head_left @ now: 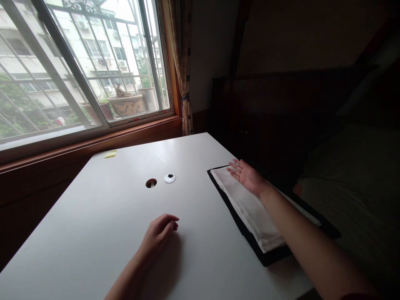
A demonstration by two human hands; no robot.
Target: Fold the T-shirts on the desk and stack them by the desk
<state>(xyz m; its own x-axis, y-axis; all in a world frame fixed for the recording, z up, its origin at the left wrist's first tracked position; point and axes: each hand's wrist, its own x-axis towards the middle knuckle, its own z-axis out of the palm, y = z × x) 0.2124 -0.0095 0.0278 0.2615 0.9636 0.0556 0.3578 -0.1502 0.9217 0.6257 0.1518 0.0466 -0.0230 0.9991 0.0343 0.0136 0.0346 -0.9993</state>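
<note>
A folded white cloth (250, 212) lies on top of a black cloth (271, 257) at the right side of the white table (103, 225). Over the far part of the white cloth is my right hand (248, 176), palm partly turned up and fingers spread, with nothing in it. Whether its edge touches the cloth cannot be made out. My left hand (162, 227) is above the middle of the table, left of the cloths, its fingers curled together and nothing visible in them. Its shadow falls on the table beside it.
Beyond my left hand, the table has a round hole (151, 183) and a silver ring-shaped grommet (169, 178). Yellow sticky notes (110, 154) lie near the far left edge. A barred window (93, 62) and a curtain (185, 75) stand behind. The right side is dark.
</note>
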